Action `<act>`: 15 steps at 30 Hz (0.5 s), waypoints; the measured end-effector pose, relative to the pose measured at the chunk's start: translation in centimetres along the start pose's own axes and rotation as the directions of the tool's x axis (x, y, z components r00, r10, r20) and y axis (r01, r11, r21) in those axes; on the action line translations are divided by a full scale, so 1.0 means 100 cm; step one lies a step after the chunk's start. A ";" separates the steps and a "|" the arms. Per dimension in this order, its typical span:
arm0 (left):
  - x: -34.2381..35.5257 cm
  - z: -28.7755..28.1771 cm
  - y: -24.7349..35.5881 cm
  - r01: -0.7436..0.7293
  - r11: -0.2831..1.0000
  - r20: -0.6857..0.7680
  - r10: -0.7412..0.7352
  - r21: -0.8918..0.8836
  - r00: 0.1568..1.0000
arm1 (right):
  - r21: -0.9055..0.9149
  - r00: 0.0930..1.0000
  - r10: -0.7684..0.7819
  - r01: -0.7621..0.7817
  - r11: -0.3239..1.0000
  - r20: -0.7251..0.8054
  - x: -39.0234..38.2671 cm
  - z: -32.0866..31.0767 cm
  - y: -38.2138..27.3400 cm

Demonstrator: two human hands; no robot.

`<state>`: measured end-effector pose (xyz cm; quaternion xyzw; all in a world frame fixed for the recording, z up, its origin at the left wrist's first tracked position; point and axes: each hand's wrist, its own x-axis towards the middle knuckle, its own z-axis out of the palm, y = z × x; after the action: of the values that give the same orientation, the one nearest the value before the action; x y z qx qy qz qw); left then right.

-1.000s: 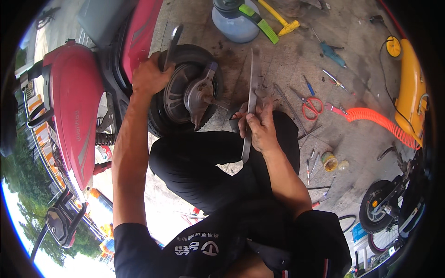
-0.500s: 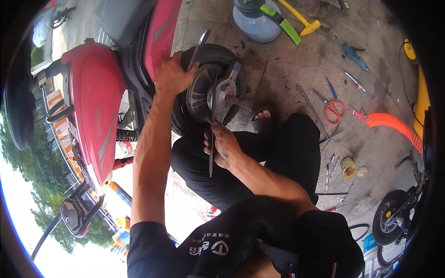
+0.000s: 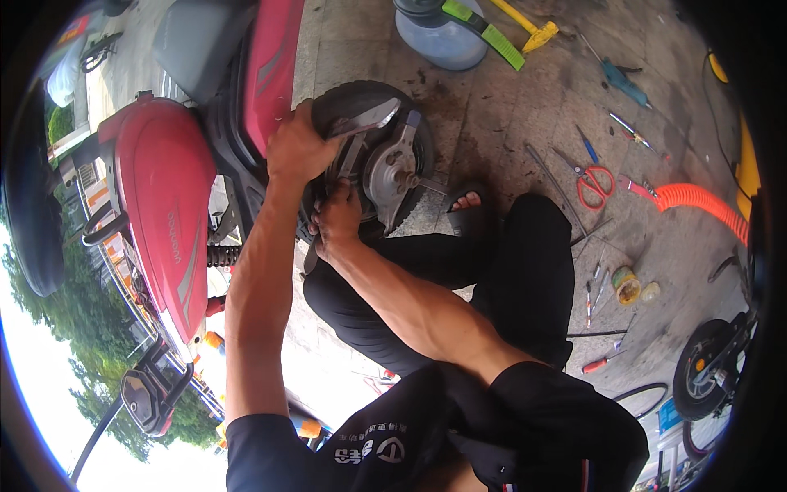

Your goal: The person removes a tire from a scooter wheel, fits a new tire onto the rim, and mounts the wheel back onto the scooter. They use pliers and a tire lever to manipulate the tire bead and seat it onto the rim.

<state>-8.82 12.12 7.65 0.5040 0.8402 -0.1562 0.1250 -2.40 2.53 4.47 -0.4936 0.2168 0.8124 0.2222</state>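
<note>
A black tyre (image 3: 354,94) sits on the wheel of the red scooter (image 3: 168,184), its hub and brake plate (image 3: 387,176) facing me. My left hand (image 3: 300,149) is closed at the tyre's left edge on a flat metal tyre lever (image 3: 375,117), whose broad end sticks out to the right over the wheel. Just below, my right hand (image 3: 338,216) grips a second tyre lever (image 3: 353,156). That lever's upper end lies over the rim beside the hub; its tail shows under my fist. Where the tips meet the tyre bead cannot be made out.
Red-handled scissors (image 3: 595,187), a long metal rod (image 3: 553,184), a blue tool (image 3: 625,82) and a small open jar (image 3: 626,287) lie on the paving. An orange coiled hose (image 3: 705,201) runs off right. A yellow hammer (image 3: 537,34) rests beside a jug (image 3: 443,39).
My right hand has moved left and up, taking its lever closer to the tyre's left side. The lever in my left hand has swung down from upright to point right.
</note>
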 end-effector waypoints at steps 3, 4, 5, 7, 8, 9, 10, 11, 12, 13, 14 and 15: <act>-0.002 0.000 0.000 0.008 1.000 0.016 -0.008 -0.005 1.000 | 0.058 1.000 -0.003 0.004 0.998 -0.021 0.002 -0.002 0.002; -0.002 0.000 0.000 0.011 1.000 0.016 -0.010 -0.010 1.000 | 0.060 1.000 -0.003 0.004 0.998 -0.012 0.002 -0.003 0.002; -0.002 0.000 0.000 0.005 1.000 0.012 -0.004 -0.018 1.000 | 0.063 1.000 -0.002 0.003 0.998 -0.004 0.002 -0.005 0.003; -0.003 -0.001 0.001 -0.003 0.999 0.007 0.003 -0.034 1.000 | 0.058 0.999 -0.032 0.030 0.998 0.036 0.004 -0.007 0.005; -0.004 -0.002 0.001 0.004 1.000 0.015 -0.004 -0.014 1.000 | 0.044 0.998 -0.046 0.043 0.998 0.052 0.004 -0.008 0.007; -0.003 -0.001 0.002 0.014 1.000 0.019 -0.014 0.005 1.000 | 0.033 0.996 -0.073 0.071 0.997 0.044 0.005 -0.009 0.009; -0.004 -0.001 0.003 0.022 0.999 0.025 -0.022 0.026 0.999 | 0.014 0.995 -0.099 0.099 0.995 0.030 0.006 -0.009 0.011; -0.003 -0.001 0.003 0.019 0.999 0.005 -0.019 0.033 1.000 | -0.001 0.992 -0.129 0.129 0.992 0.016 0.006 -0.010 0.012; -0.003 0.000 0.004 0.016 0.999 -0.014 -0.015 0.039 1.000 | -0.002 0.991 -0.136 0.136 0.991 0.012 0.007 -0.010 0.012; -0.004 0.001 0.003 0.019 0.999 -0.014 -0.019 0.050 1.000 | -0.003 0.990 -0.138 0.138 0.990 0.003 0.008 -0.010 0.011; -0.004 0.001 0.003 0.012 0.999 -0.029 -0.011 0.043 1.000 | -0.020 0.994 -0.106 0.106 0.994 -0.007 0.009 -0.009 0.011; -0.004 0.002 0.002 0.009 0.999 -0.036 -0.007 0.037 0.999 | 0.005 0.992 -0.123 0.123 0.992 0.020 0.010 -0.008 0.008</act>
<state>-8.41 11.82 7.54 0.5056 0.8413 -0.1632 0.0997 -2.67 1.57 3.29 -0.4972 0.1853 0.8017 0.2752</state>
